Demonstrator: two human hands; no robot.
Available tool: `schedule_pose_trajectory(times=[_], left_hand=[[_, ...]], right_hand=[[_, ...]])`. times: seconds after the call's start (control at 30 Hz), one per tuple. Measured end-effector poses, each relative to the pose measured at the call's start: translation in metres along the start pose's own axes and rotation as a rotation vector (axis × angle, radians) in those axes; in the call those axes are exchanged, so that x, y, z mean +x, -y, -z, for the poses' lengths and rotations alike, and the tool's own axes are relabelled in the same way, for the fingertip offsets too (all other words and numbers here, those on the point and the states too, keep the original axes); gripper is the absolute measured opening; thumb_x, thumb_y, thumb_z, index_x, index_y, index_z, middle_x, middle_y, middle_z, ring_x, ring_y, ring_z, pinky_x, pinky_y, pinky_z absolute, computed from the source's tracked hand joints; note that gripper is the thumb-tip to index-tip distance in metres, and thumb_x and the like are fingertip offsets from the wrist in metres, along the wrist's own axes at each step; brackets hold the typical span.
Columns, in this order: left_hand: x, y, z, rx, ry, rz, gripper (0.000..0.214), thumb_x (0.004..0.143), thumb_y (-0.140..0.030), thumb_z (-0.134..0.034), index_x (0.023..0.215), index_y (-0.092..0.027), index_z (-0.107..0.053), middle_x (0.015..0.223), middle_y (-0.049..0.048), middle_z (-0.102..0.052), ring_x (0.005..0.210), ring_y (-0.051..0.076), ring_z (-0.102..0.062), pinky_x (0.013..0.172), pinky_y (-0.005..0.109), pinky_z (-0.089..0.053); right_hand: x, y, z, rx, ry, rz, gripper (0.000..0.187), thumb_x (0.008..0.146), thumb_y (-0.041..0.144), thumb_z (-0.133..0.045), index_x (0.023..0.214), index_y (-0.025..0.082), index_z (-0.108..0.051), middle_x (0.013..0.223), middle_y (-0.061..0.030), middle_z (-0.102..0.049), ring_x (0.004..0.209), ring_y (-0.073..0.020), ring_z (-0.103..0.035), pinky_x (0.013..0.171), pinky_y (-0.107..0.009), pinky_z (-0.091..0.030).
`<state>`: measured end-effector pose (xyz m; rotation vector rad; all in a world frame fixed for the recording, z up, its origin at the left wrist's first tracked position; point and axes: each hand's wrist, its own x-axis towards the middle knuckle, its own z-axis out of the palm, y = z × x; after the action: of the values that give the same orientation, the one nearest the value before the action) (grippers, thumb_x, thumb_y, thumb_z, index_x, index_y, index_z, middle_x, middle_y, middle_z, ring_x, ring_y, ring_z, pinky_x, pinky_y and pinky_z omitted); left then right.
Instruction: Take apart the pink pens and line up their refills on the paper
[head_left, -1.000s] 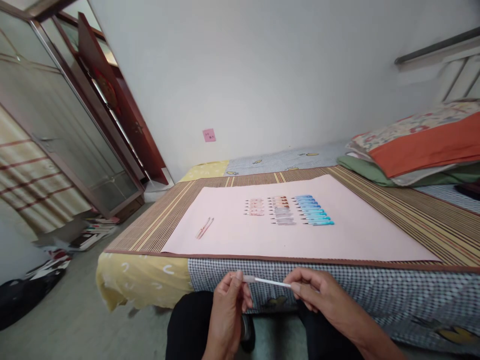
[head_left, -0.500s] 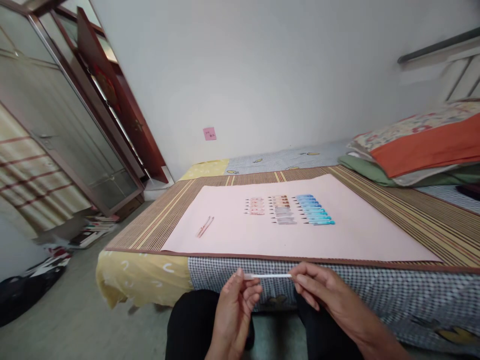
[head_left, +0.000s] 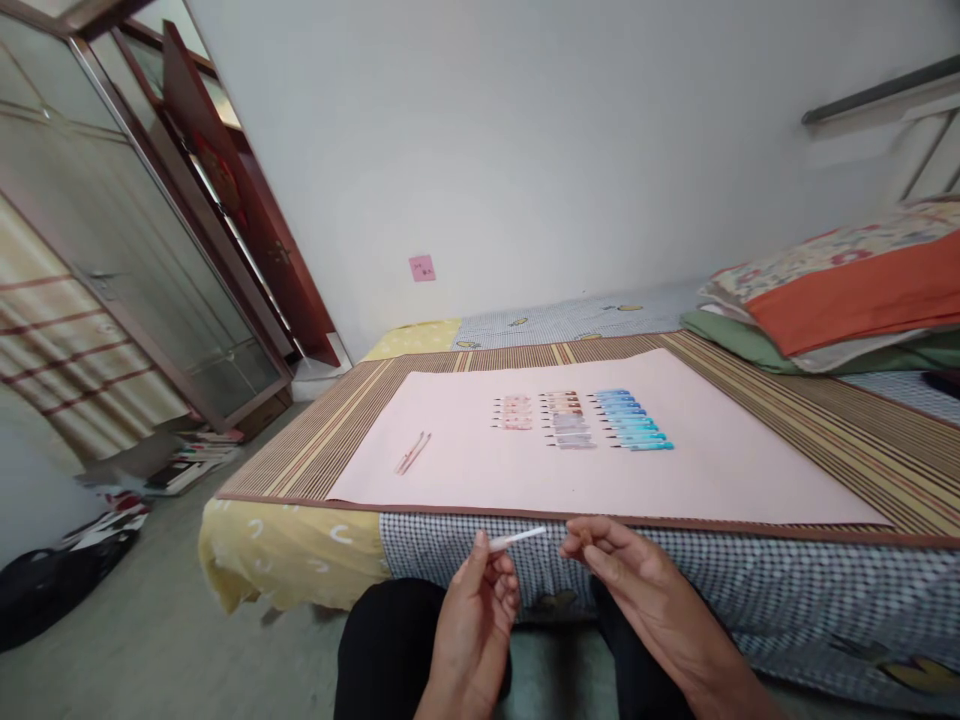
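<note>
In my left hand (head_left: 484, 605) is a slim white, pen-like stick (head_left: 517, 539), pinched between thumb and fingers. It tilts up toward the right, and its right end is free. Just right of that end, apart from it, is my right hand (head_left: 619, 560), thumb and fingertips drawn together. Whatever those fingertips hold, if anything, is too small to make out. Beyond the hands, a pale pink sheet (head_left: 480, 480) bears rows of short dark-tipped pencil pieces: pinkish ones (head_left: 516, 412), brown and grey ones (head_left: 568, 420), and blue to turquoise ones (head_left: 634, 420). Two slender pinkish sticks (head_left: 412, 453) lie at the sheet's left.
The sheet lies on a striped woven mat (head_left: 300, 450) over a bed with a checked cover (head_left: 825, 590). Folded bedding (head_left: 847, 290) is piled at the right. A pink note (head_left: 421, 268) is on the wall. A black bag (head_left: 67, 580) lies on the floor at left.
My right hand has let go of the white stick's right end and now sits apart from it. The stick, still in my left hand, has tilted upward at its free end.
</note>
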<state>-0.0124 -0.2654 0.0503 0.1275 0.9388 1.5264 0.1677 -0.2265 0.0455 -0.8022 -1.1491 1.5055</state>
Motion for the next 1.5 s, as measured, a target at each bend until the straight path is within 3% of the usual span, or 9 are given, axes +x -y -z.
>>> schedule_pose_trajectory(times=[0.13,0.37,0.47,0.67,0.87,1.0,1.13,1.27,1.5], left_hand=[[0.000,0.004,0.000,-0.022,-0.008,0.015,0.030,0.083,-0.036,-0.084,0.086,-0.009,-0.072,0.069,0.0024,-0.066,0.056,0.008,-0.062,0.052,0.017,-0.050],[-0.002,0.006,-0.009,-0.049,-0.035,0.074,0.029,0.087,-0.038,-0.079,0.088,-0.010,-0.073,0.075,0.0054,-0.070,0.068,0.014,-0.068,0.065,0.025,-0.057],[-0.003,0.010,-0.014,-0.068,0.006,0.097,0.028,0.087,-0.038,-0.080,0.087,-0.011,-0.072,0.078,0.0064,-0.072,0.071,0.016,-0.069,0.066,0.027,-0.057],[0.000,0.024,-0.019,-0.168,0.093,0.103,0.026,0.086,-0.033,-0.081,0.081,-0.010,-0.070,0.077,0.0062,-0.069,0.068,0.014,-0.067,0.061,0.022,-0.053],[0.000,0.019,-0.020,-0.192,0.080,0.131,0.031,0.083,-0.034,-0.084,0.074,-0.012,-0.064,0.062,-0.0014,-0.058,0.055,0.008,-0.058,0.054,0.019,-0.049],[0.004,0.013,-0.017,-0.080,0.151,0.048,0.048,0.066,-0.044,-0.095,0.073,-0.015,-0.058,0.050,-0.0114,-0.036,0.040,0.002,-0.032,0.037,0.015,-0.026],[0.009,0.012,-0.018,0.050,0.170,-0.017,0.062,0.058,-0.059,-0.095,0.075,-0.017,-0.053,0.052,-0.0121,-0.036,0.040,0.001,-0.028,0.037,0.015,-0.017],[0.017,0.011,-0.026,0.094,0.181,-0.020,0.063,0.057,-0.058,-0.095,0.073,-0.017,-0.051,0.056,-0.0098,-0.046,0.039,0.000,-0.030,0.037,0.015,-0.017],[0.060,-0.005,-0.045,0.009,0.226,0.053,0.053,0.058,-0.043,-0.099,0.080,-0.012,-0.062,0.060,-0.0084,-0.052,0.038,0.000,-0.034,0.034,0.014,-0.021]], right_hand=[[0.001,-0.002,-0.004,-0.128,-0.024,0.059,0.041,0.077,0.058,-0.080,0.099,0.023,-0.079,0.109,-0.0093,-0.076,0.108,-0.0267,-0.067,0.100,-0.041,-0.052],[-0.003,-0.005,-0.015,-0.217,-0.029,0.098,0.039,0.079,0.056,-0.079,0.095,0.021,-0.079,0.089,-0.0058,-0.075,0.079,-0.0204,-0.066,0.074,-0.031,-0.055],[-0.009,-0.006,-0.027,-0.204,0.013,0.124,0.033,0.083,0.053,-0.076,0.093,0.021,-0.078,0.090,-0.0061,-0.077,0.080,-0.0213,-0.068,0.074,-0.031,-0.056],[-0.017,-0.014,-0.050,-0.462,0.000,0.379,0.009,0.090,0.033,-0.070,0.088,0.026,-0.077,0.089,-0.0048,-0.076,0.086,-0.0225,-0.070,0.080,-0.031,-0.057],[-0.021,-0.021,-0.053,-0.575,0.076,0.614,0.010,0.094,0.025,-0.063,0.097,0.027,-0.073,0.095,-0.0051,-0.074,0.090,-0.0213,-0.069,0.080,-0.030,-0.056],[-0.014,-0.014,-0.039,-0.502,-0.130,0.430,0.022,0.092,0.041,-0.068,0.079,0.024,-0.064,0.076,-0.0026,-0.067,0.073,-0.0184,-0.065,0.069,-0.028,-0.053],[0.006,-0.004,-0.022,-0.297,-0.212,0.222,0.041,0.084,0.057,-0.075,0.102,0.021,-0.068,0.084,-0.0049,-0.070,0.077,-0.0201,-0.066,0.067,-0.028,-0.053],[0.026,0.010,-0.012,-0.290,-0.114,0.201,0.041,0.083,0.058,-0.075,0.092,0.018,-0.072,0.070,-0.0017,-0.065,0.066,-0.0172,-0.062,0.064,-0.029,-0.050],[0.061,0.030,0.011,-0.298,-0.239,0.255,0.038,0.082,0.055,-0.076,0.092,0.019,-0.074,0.067,-0.0009,-0.065,0.063,-0.0161,-0.060,0.061,-0.028,-0.051]])
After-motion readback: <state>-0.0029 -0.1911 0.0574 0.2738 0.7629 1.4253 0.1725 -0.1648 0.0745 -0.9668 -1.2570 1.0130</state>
